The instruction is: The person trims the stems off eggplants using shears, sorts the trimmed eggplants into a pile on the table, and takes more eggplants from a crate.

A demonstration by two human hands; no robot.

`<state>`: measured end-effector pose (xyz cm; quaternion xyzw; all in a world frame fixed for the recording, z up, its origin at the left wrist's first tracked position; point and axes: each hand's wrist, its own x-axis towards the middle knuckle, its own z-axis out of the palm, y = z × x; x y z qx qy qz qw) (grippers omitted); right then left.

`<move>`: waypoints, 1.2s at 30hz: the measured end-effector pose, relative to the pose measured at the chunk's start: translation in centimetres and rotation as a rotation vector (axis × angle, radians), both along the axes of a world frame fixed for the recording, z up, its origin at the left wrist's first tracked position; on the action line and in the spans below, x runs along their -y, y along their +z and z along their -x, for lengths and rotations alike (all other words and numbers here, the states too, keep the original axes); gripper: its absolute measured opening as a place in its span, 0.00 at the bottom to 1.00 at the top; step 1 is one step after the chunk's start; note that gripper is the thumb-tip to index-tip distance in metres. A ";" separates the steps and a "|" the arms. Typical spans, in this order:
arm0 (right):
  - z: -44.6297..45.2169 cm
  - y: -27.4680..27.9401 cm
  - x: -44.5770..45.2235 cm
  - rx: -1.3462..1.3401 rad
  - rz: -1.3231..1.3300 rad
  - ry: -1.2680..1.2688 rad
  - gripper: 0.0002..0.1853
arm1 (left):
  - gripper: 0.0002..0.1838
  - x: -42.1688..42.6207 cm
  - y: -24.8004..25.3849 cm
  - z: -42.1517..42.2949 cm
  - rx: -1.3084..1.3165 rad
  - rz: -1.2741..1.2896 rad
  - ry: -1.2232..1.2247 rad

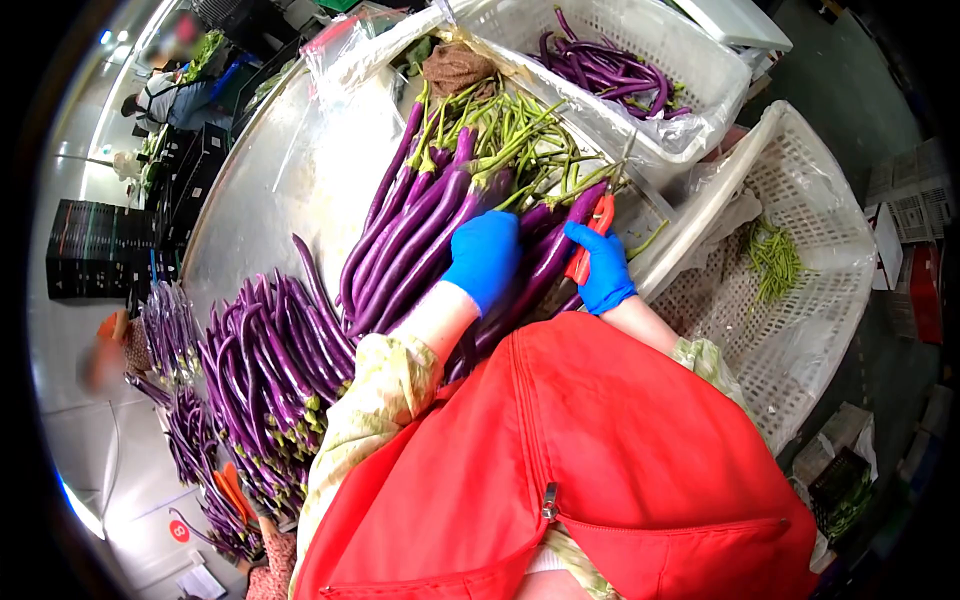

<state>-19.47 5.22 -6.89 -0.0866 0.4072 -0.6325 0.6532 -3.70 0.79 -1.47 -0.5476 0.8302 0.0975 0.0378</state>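
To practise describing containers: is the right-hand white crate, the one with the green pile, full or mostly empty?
Mostly empty: one small green pile lies in the white crate, and much of its perforated inside shows bare.

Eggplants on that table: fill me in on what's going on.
The person's gloved left hand is on the long purple eggplants, while the gloved right hand holds a red-handled cutter near the stem end of one. Thin green stalks lie beyond them. More eggplants are heaped to the left and inside the upper white crate; the right-hand crate holds a small green pile.
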 end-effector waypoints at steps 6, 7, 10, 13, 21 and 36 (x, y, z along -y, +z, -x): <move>-0.4 1.9 -2.0 -0.099 0.070 -0.005 0.15 | 0.14 2.2 4.1 -0.5 -0.342 -0.314 0.232; -0.2 2.8 -2.3 -0.115 0.076 0.065 0.32 | 0.16 2.8 4.7 -1.3 -0.515 -0.423 0.334; -1.5 5.0 -2.0 -0.219 0.240 0.072 0.37 | 0.13 2.6 7.1 -2.0 -0.958 -0.736 0.482; -2.7 6.3 -0.9 -0.200 0.255 0.181 0.36 | 0.12 1.8 9.6 -1.5 -1.098 -0.922 0.560; -4.4 7.7 -0.1 -0.256 0.303 0.216 0.33 | 0.27 1.7 7.7 -2.6 -1.313 -0.864 0.370; 5.2 8.7 1.9 -0.606 0.487 0.240 0.22 | 0.26 2.4 11.4 -5.4 -1.228 -0.688 0.386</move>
